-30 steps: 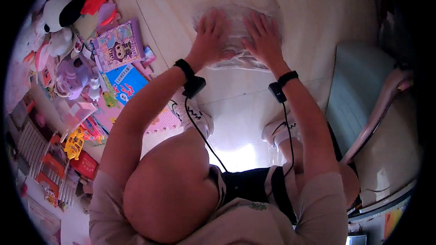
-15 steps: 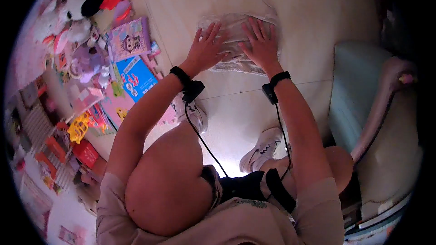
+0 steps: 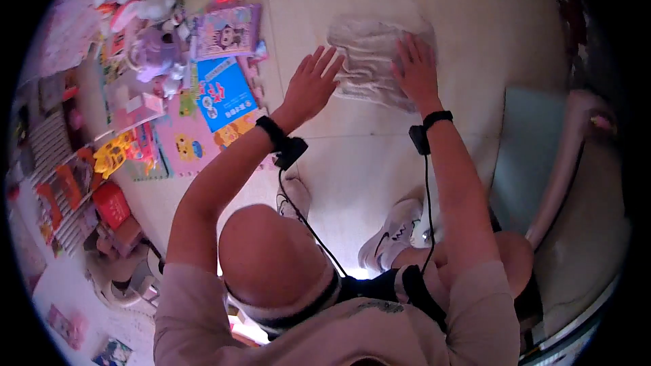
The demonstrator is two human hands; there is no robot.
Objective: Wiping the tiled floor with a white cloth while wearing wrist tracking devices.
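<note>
A thin, pale, rumpled cloth (image 3: 369, 61) lies spread on the light tiled floor in front of me, with folds running across it. My right hand (image 3: 416, 71) rests on its right part, fingers stretched out. Beside the cloth's left edge is my left hand (image 3: 313, 85), its fingers straight and slightly spread; whether it touches the cloth's edge I cannot tell. Neither hand grips anything. Each wrist wears a black strap with a small box, and a cable runs from each toward my lap.
Left of me, a colourful foam mat (image 3: 193, 146) carries a blue booklet (image 3: 224, 95), a purple-edged pouch (image 3: 227, 30), plush toys (image 3: 152, 47) and a yellow toy (image 3: 114, 154). To my right stands a grey-green panel (image 3: 529, 156) with a curved pinkish armrest (image 3: 566, 156). My shoes (image 3: 393, 234) are below the cloth.
My left hand has moved off the cloth to its left edge, and my right hand has shifted toward its right side. My view has turned, so the toys appear further right.
</note>
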